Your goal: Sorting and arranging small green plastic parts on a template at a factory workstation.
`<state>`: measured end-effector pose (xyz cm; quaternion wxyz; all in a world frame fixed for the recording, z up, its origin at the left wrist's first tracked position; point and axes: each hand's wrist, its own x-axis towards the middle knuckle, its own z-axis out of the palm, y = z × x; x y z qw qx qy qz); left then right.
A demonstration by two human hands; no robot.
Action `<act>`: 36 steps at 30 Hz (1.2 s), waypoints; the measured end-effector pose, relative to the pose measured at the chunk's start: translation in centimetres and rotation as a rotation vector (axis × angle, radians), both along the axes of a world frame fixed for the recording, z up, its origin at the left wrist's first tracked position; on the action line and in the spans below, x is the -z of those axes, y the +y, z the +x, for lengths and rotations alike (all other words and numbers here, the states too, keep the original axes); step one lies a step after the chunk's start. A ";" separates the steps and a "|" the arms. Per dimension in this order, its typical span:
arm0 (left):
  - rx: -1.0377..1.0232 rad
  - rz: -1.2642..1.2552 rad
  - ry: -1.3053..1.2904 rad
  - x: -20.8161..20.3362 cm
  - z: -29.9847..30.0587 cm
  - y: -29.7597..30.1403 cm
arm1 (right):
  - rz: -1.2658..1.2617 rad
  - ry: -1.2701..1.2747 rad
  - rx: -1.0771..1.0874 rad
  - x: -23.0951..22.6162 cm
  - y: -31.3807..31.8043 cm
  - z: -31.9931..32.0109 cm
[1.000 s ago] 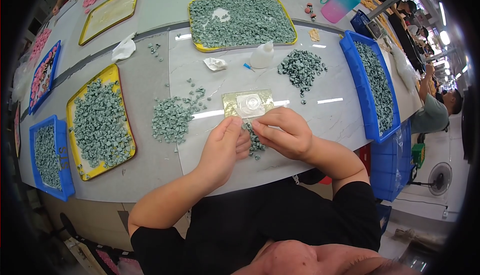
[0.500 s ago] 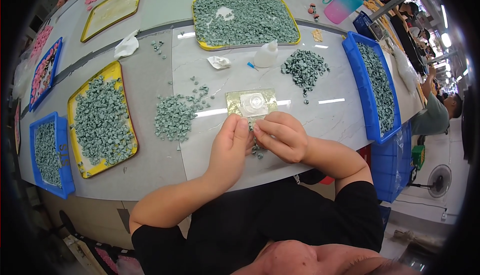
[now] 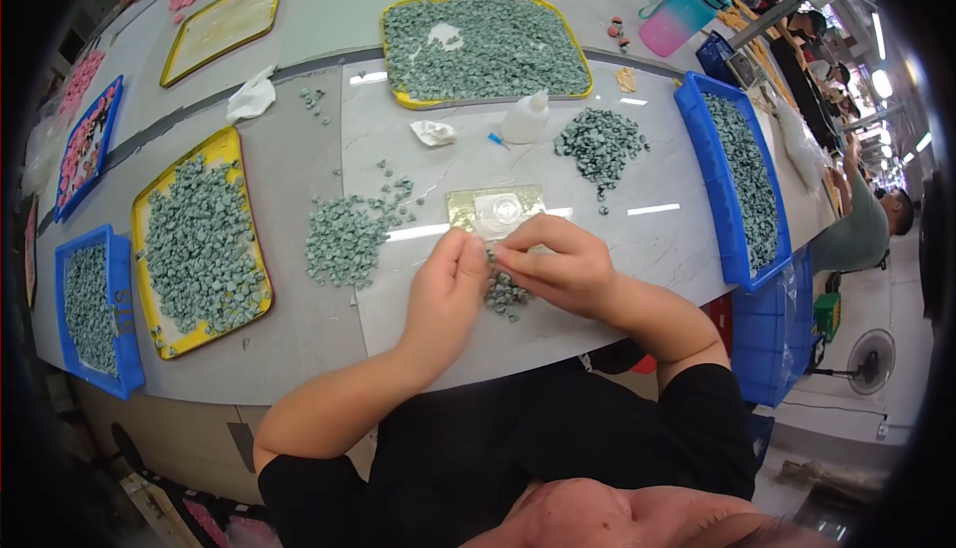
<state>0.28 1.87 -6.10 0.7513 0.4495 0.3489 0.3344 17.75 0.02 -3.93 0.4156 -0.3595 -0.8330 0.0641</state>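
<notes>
Both hands meet at the near edge of the tabletop. The left hand and the right hand are brought fingertip to fingertip, each with its grip pinched on one small green piece held between them; the piece itself is too small to make out in detail. Directly beneath the hands lies a small heap of green pieces. Just beyond the fingertips rests a flat gold-coloured card bearing a clear round blister.

To the left of the hands, a loose pile of green pieces lies on the tabletop; to the right and farther away, a darker pile. A white squeeze bottle and a crumpled white scrap stand between the card and a yellow tray filled with green pieces. A second yellow tray at the left is partly filled. Blue bins holding the same pieces flank the work area at right and far left.
</notes>
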 end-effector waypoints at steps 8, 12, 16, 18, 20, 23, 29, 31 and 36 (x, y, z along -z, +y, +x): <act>0.158 -0.095 0.085 0.5 1.3 -0.7 | -0.508 -0.342 0.565 -2.2 0.3 8.0; 0.088 -0.271 -0.168 -0.7 1.5 -0.4 | -0.636 -0.434 0.683 -2.2 -0.3 10.0; 0.046 -0.210 -0.247 -0.9 1.7 0.0 | -0.654 -0.485 0.659 -1.5 -0.4 9.9; 0.014 -0.212 -0.276 -1.1 1.9 0.2 | -0.655 -0.517 0.646 -1.2 -0.3 9.3; -0.004 -0.213 -0.292 -1.3 1.9 0.1 | -0.681 -0.313 0.551 -1.1 -0.2 8.3; 0.011 -0.252 -0.267 -1.1 1.3 0.3 | -0.629 -0.154 0.415 -1.6 0.0 6.5; 0.187 -0.288 -0.046 -1.1 0.9 0.0 | -0.450 0.092 0.143 -1.9 -0.6 2.8; 0.217 -0.270 -0.032 -1.2 1.0 -0.1 | -0.415 0.107 0.134 -1.4 -0.8 2.0; 0.162 -0.228 -0.032 -0.8 1.3 -0.1 | -0.236 0.017 0.075 -0.6 -0.7 1.9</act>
